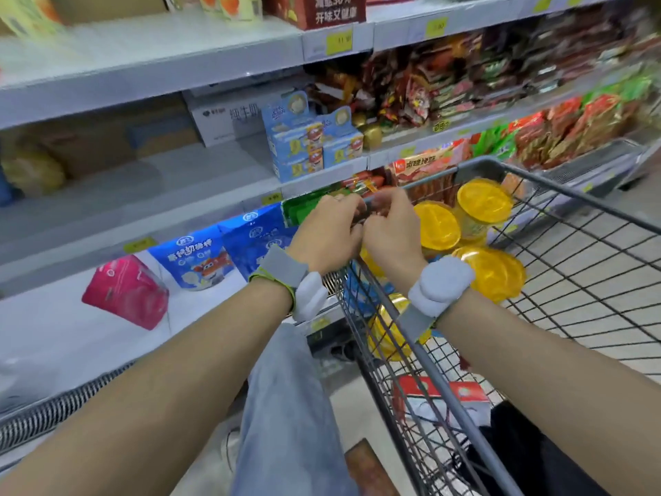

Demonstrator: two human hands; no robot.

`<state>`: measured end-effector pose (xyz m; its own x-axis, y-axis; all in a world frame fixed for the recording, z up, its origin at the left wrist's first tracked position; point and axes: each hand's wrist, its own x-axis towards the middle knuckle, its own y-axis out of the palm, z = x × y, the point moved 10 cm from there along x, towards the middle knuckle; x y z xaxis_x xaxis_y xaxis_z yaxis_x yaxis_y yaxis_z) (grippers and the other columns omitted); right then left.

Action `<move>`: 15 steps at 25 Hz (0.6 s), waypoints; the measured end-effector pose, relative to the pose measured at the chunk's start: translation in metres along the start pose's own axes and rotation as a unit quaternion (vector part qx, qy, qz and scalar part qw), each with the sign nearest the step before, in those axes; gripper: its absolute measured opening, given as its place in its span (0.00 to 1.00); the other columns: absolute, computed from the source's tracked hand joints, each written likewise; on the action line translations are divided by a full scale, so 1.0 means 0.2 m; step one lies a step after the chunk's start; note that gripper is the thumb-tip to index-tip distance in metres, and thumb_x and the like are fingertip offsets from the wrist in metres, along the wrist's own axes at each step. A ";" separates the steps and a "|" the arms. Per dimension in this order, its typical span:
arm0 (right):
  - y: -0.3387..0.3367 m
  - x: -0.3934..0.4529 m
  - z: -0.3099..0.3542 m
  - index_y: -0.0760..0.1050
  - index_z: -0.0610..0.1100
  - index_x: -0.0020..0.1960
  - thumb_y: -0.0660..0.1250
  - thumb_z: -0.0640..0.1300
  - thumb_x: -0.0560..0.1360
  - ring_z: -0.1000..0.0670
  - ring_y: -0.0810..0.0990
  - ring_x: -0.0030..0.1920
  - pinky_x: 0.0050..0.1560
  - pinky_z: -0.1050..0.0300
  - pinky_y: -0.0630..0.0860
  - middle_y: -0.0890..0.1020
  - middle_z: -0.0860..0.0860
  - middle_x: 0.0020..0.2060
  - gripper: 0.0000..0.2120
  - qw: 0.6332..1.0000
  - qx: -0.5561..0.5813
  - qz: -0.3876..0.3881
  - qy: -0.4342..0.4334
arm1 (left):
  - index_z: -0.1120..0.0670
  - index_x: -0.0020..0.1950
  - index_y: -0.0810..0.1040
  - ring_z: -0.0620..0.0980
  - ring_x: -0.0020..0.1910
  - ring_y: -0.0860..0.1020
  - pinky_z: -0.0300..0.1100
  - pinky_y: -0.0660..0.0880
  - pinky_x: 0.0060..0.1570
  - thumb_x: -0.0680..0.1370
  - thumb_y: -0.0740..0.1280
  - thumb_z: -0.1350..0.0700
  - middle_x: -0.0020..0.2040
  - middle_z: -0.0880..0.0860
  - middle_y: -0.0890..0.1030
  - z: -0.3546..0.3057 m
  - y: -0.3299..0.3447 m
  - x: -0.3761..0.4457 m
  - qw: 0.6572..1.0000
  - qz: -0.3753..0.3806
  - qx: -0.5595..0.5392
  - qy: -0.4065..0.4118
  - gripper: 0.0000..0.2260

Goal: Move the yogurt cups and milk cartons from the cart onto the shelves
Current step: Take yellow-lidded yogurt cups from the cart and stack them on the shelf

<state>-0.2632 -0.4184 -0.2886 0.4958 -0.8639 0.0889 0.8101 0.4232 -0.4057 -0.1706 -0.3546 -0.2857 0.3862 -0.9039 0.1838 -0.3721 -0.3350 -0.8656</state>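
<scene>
On the lowest shelf, near its left end, a pink pack is seen, with blue pouches just to its right. The left hand and right hand are held together at the cart rim, fingers curled; whether anything is clamped cannot be told. Yellow-lidded yogurt cups remain in the cart, right of the hands. Unloading is judged barely begun; a cup must next be gripped and lifted clear of the rim.
</scene>
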 end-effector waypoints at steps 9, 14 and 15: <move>-0.23 0.32 -0.12 0.72 0.41 0.48 0.64 0.46 0.74 0.34 0.72 0.58 0.50 0.47 0.69 0.74 0.41 0.49 0.08 0.881 -0.457 0.119 -0.041 | 0.51 0.71 0.69 0.60 0.62 0.75 0.56 0.69 0.64 0.73 0.64 0.32 0.63 0.55 0.76 -0.09 0.26 0.07 0.978 0.158 0.135 -0.011 0.33; -0.23 0.29 -0.22 0.70 0.41 0.69 0.68 0.55 0.75 0.36 0.67 0.68 0.65 0.42 0.71 0.71 0.39 0.66 0.28 0.860 -0.481 0.166 -0.044 | 0.46 0.73 0.65 0.59 0.65 0.72 0.60 0.65 0.66 0.66 0.72 0.31 0.66 0.54 0.73 -0.14 0.36 0.08 0.964 0.185 0.192 -0.008 0.41; -0.24 0.30 -0.23 0.69 0.41 0.71 0.69 0.55 0.75 0.36 0.67 0.69 0.66 0.42 0.71 0.70 0.39 0.67 0.30 0.858 -0.483 0.170 -0.047 | 0.47 0.73 0.65 0.60 0.65 0.72 0.59 0.66 0.65 0.66 0.73 0.33 0.66 0.54 0.73 -0.14 0.36 0.08 0.965 0.182 0.191 -0.012 0.41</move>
<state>-0.2861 -0.5027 -0.3060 0.7122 -0.6898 -0.1300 -0.0013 0.1839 -0.9829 -0.2150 -0.4014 -0.3313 0.3105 -0.9351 -0.1710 -0.1512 0.1290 -0.9801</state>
